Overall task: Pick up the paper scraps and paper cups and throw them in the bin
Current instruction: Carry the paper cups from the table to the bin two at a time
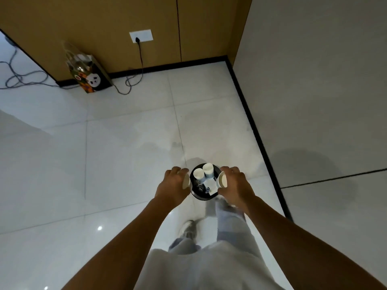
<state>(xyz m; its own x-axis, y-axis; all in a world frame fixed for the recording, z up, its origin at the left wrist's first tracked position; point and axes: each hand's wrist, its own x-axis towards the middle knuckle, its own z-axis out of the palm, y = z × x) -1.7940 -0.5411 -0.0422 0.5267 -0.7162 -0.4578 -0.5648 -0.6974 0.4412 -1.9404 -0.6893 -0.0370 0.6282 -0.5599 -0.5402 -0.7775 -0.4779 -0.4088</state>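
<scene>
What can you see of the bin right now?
The bin is small, round and black, standing upright on the pale tiled floor between the left hand and right hand, seen from above. Inside stand two white paper cups and a white paper scrap. Whether either hand touches its rim is unclear.

Both bare arms reach straight out and down, side by side. The left hand (172, 185) and right hand (234, 183) are held level, backs up, fingers curled, each gripping a cup (186, 181), the two hands a little apart.
</scene>
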